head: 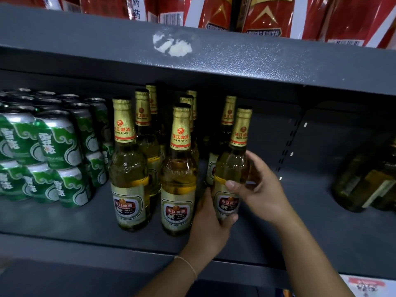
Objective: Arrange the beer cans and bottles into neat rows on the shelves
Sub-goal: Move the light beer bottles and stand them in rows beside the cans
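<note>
Several Pearl River beer bottles with gold foil necks stand in rows on a dark grey shelf [90, 224]. Both hands hold the front right bottle [232, 166], which stands upright beside the row. My left hand [211, 226] grips its base from below and left. My right hand [260, 189] wraps round its body, thumb across the front above the label. Two more front bottles [128, 168] [179, 174] stand to the left. Green beer cans [55, 142] are stacked two high at the far left.
The upper shelf's front edge [235, 61] hangs low over the bottle tops, with red packages [265, 16] on it. Dark bottles [368, 179] stand at the far right of the shelf. Bare shelf lies between them and the held bottle.
</note>
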Demonstrator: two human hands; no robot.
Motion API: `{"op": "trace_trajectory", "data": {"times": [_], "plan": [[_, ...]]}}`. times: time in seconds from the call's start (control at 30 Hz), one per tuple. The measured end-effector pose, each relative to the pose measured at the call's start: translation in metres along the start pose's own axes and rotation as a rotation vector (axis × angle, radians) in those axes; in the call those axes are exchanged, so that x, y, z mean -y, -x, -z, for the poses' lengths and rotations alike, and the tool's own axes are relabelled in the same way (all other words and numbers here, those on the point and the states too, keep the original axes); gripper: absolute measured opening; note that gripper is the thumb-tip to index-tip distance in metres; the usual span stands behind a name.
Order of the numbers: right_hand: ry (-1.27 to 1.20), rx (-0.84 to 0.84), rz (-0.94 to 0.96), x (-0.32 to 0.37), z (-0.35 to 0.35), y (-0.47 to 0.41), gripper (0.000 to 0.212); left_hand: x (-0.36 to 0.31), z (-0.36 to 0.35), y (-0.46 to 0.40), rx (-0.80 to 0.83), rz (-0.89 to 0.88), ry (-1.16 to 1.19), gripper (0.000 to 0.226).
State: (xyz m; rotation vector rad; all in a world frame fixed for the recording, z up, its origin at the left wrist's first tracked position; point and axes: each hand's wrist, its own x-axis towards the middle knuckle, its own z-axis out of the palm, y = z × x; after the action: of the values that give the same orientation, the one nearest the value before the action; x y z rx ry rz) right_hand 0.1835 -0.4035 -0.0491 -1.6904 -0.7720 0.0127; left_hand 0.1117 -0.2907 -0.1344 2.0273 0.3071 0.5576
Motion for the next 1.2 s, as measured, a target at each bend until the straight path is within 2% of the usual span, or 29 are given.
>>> {"op": "trace_trajectory", "data": {"times": [0.17,0.37,0.63,0.87,1.2], "plan": [[-0.008,-0.04,-0.021,-0.006,-0.01,-0.007,0.075,-0.001,0.0,-0.004,-0.031,0.038,-0.106,0.074],[-0.027,0.012,-0.089,-0.028,-0.011,0.001,0.079,-0.002,-0.002,-0.004,-0.06,0.063,-0.161,0.057],[-0.037,0.039,-0.102,-0.042,-0.018,-0.003,0.068,-0.002,-0.002,-0.006,-0.038,0.093,-0.185,0.075],[-0.007,0.031,-0.131,-0.059,-0.024,0.004,0.071,-0.003,0.001,-0.007,0.001,0.108,-0.145,0.077],[0.002,-0.03,-0.125,-0.065,-0.03,0.004,0.059,-0.005,0.003,-0.007,0.059,0.109,-0.119,0.087]]}}
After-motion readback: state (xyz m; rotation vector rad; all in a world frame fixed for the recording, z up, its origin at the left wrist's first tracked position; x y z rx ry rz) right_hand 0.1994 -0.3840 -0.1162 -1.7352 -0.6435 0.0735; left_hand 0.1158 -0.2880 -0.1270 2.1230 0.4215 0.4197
